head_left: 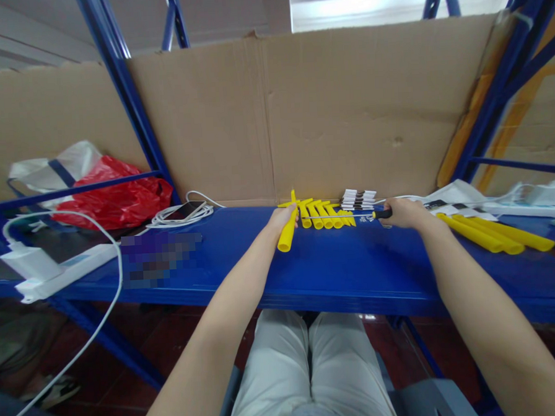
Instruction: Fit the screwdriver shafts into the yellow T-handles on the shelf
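In my left hand (282, 221) is a yellow plastic tube (287, 235), tilted with its open round end towards me; thin yellow blades stick out at its far end. My right hand (403, 214) is closed round the black and yellow handle of a screwdriver (381, 214). Its long thin shaft points left, to the tube; whether the tip touches it I cannot tell. Behind the shaft lies a row of several similar yellow pieces (327, 221), side by side. A small stack of white and black packets (358, 199) sits behind, against the cardboard.
More yellow tubes (488, 237) lie at the right on the blue shelf (346, 272). A cardboard panel (346, 105) stands at the back. On the left are a red bag (118, 194), a coiled white cable (180, 216) and a power strip (71, 271) with a looping cord.
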The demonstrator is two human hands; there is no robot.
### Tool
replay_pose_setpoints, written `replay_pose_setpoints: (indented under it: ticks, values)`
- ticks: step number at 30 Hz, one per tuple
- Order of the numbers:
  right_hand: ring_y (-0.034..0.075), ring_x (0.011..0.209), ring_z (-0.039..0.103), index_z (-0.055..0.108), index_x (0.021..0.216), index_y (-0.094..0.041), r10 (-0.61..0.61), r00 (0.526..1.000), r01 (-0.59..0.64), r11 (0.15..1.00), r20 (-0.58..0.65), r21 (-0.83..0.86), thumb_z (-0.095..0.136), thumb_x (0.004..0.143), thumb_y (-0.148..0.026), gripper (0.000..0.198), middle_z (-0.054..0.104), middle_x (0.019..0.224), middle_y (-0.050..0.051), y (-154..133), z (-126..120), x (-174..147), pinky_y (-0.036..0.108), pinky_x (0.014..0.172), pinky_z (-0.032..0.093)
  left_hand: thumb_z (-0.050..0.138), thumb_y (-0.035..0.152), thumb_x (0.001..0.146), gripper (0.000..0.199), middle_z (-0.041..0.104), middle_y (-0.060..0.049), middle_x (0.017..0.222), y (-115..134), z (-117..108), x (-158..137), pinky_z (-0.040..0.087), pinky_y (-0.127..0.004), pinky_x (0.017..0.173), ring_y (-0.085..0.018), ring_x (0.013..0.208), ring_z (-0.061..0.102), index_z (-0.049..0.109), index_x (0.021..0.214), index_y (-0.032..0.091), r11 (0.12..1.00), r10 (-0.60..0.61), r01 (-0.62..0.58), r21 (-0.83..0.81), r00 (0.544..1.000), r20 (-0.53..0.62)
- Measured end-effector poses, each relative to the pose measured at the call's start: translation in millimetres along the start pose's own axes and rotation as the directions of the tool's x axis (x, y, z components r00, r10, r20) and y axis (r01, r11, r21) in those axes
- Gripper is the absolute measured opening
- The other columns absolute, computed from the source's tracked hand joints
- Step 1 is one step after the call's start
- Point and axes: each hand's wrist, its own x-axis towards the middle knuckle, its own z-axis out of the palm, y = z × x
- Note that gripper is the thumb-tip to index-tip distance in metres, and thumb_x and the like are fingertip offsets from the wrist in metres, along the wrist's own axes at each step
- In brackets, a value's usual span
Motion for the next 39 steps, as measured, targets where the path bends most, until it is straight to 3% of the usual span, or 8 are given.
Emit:
replay_pose_setpoints:
  ticks: [8, 18, 29, 31, 34, 39]
  values:
    - [0.030, 0.085, 0.068, 0.067, 0.082, -0.025, -0.025, 1.000, 0.025, 0.999, 0.001, 0.032, 0.068, 0.065, -0.033, 0.018, 0.073, 0.079, 0.005, 0.9, 1.4, 1.7, 0.036, 0.072, 0.043, 0.052, 0.021, 0.102, 0.021, 0.049, 0.005, 0.045, 1.0, 1.1, -2.2, 0.036, -0.019, 0.040, -0.008, 0.034, 0.043, 0.068, 0.101, 0.008, 1.000, 0.007, -0.007, -0.009, 1.000, -0.003]
    - [0.024, 0.082, 0.069, 0.078, 0.081, -0.025, -0.291, 0.956, 0.276, 0.935, 0.040, 0.222, 0.075, 0.069, -0.042, 0.021, 0.077, 0.085, 0.004, -12.5, 13.1, 6.6, 0.030, 0.067, 0.047, 0.050, 0.024, 0.104, 0.027, 0.049, 0.005, 0.044, 4.9, 3.1, -8.9, 0.034, -0.019, 0.040, -0.007, 0.033, 0.042, 0.068, 0.092, 0.008, 1.000, -0.011, 0.011, 0.012, 1.000, -0.001]
    - [0.024, 0.082, 0.072, 0.077, 0.081, -0.022, -0.368, 0.915, 0.266, 0.859, 0.166, 0.438, 0.075, 0.072, -0.039, 0.019, 0.078, 0.085, 0.004, -20.0, 17.2, 6.0, 0.030, 0.074, 0.055, 0.050, 0.025, 0.104, 0.025, 0.051, 0.005, 0.047, 8.8, 10.3, -21.2, 0.037, -0.020, 0.043, -0.008, 0.034, 0.044, 0.068, 0.092, 0.012, 0.996, -0.018, 0.011, 0.094, 0.997, 0.071]
    - [0.024, 0.085, 0.072, 0.077, 0.085, -0.022, -0.362, 0.926, 0.281, 0.848, 0.104, 0.449, 0.074, 0.076, -0.040, 0.021, 0.079, 0.088, 0.006, -22.1, 18.6, 6.2, 0.031, 0.077, 0.056, 0.051, 0.026, 0.104, 0.025, 0.051, 0.005, 0.047, 6.6, 13.6, -21.4, 0.037, -0.020, 0.043, -0.008, 0.034, 0.044, 0.067, 0.090, 0.012, 0.994, -0.016, 0.005, 0.109, 0.994, 0.104]
    - [0.024, 0.088, 0.072, 0.077, 0.098, -0.020, -0.342, 0.935, 0.349, 0.826, -0.097, 0.442, 0.070, 0.081, -0.038, 0.026, 0.079, 0.096, 0.009, -32.3, 23.9, 8.3, 0.034, 0.081, 0.056, 0.051, 0.027, 0.103, 0.025, 0.052, 0.005, 0.048, 2.1, 20.1, -21.5, 0.037, -0.021, 0.042, -0.008, 0.035, 0.045, 0.066, 0.089, 0.013, 0.993, 0.000, -0.021, 0.115, 0.984, 0.180]
    - [0.026, 0.093, 0.071, 0.076, 0.104, -0.020, -0.385, 0.822, 0.545, 0.747, -0.419, 0.381, 0.063, 0.087, -0.034, 0.025, 0.077, 0.104, 0.012, -60.9, 31.5, 11.2, 0.040, 0.086, 0.055, 0.051, 0.028, 0.103, 0.027, 0.052, 0.004, 0.048, -2.9, 31.7, -27.9, 0.038, -0.021, 0.042, -0.008, 0.035, 0.045, 0.063, 0.083, 0.014, 0.991, 0.025, -0.063, 0.122, 0.957, 0.290]
